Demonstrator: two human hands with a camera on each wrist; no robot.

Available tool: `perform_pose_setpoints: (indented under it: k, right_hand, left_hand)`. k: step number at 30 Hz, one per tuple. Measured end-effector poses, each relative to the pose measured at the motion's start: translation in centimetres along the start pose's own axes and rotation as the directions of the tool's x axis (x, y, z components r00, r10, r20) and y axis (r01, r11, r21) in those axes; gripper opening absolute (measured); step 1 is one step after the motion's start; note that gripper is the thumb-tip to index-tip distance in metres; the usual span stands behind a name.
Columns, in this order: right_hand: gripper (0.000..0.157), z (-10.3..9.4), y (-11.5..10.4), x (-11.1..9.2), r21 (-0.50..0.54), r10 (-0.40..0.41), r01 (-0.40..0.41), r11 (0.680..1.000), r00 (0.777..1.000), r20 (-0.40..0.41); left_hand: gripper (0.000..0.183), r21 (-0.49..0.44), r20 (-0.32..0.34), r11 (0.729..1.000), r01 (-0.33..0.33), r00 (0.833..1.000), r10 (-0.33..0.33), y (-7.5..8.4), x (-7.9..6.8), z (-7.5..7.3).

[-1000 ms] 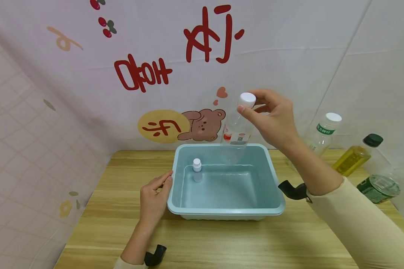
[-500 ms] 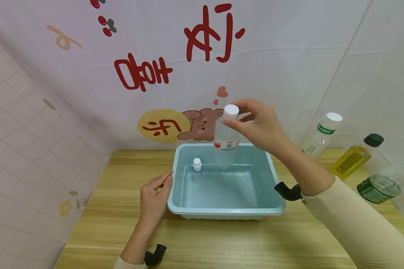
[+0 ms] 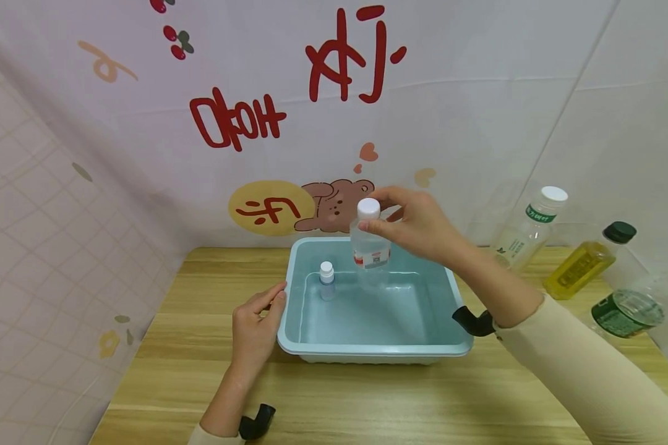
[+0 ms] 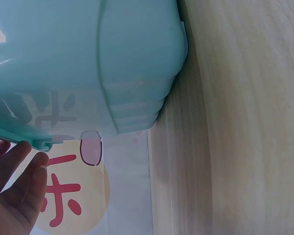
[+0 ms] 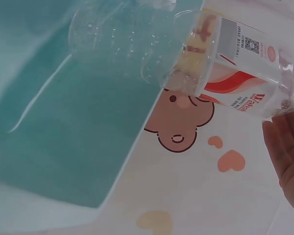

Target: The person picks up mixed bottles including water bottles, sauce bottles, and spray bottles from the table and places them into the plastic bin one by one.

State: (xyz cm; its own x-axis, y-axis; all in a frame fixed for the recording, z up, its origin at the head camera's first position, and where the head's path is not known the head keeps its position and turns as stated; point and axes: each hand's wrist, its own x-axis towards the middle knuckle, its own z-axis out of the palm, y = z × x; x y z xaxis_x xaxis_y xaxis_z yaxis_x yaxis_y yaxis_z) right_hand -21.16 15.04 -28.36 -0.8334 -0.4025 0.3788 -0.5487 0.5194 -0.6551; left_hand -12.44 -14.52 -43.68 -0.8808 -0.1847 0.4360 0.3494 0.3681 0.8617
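Observation:
My right hand (image 3: 417, 222) pinches a clear plastic water bottle (image 3: 374, 256) near its neck, just below the white cap. The bottle hangs roughly upright over the back part of a light blue plastic basin (image 3: 378, 350), its base overlapping the inside. Its red and white label (image 5: 240, 88) shows in the right wrist view. At the basin's left rim, my left hand (image 3: 258, 321) touches the edge with outstretched fingers (image 4: 14, 159). Inside the basin, toward the left, a small white-capped bottle (image 3: 327, 283) stands upright.
To the right are a clear bottle with a green neck band (image 3: 526, 228), a dark-capped bottle of yellow liquid (image 3: 581, 266) and a green-labelled clear bottle (image 3: 628, 312). A printed cloth (image 3: 451, 111) hangs behind the wooden table (image 3: 211, 290).
My right hand has carried the water bottle left and downward, from above the basin's back edge to lower over its inside. The left hand and basin have stayed put.

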Motion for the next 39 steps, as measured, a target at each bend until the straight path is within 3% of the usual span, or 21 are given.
perform_pose_setpoints:
  k: [7, 19, 39]
  right_hand:
    - [0.033, 0.3, 0.1, -0.2, -0.013, 0.003, -0.003, 1.000, 0.998, 0.056]
    - [0.042, 0.9, 0.6, -0.4, -0.061, 0.041, -0.034, 0.998, 0.993, 0.111]
    - [0.036, 1.4, 0.9, -0.2, -0.077, 0.064, -0.047, 0.996, 0.968, 0.241]
  left_hand:
    - [0.021, 0.000, 0.000, 1.000, -0.003, 1.000, 0.003, -0.1, 0.0, 0.0]
    - [0.021, -0.008, 0.002, 1.000, 0.007, 1.000, -0.007, -0.1, 0.0, 0.0]
    - [0.021, -0.010, 0.007, 1.000, 0.013, 1.000, -0.013, -0.1, 0.0, 0.0]
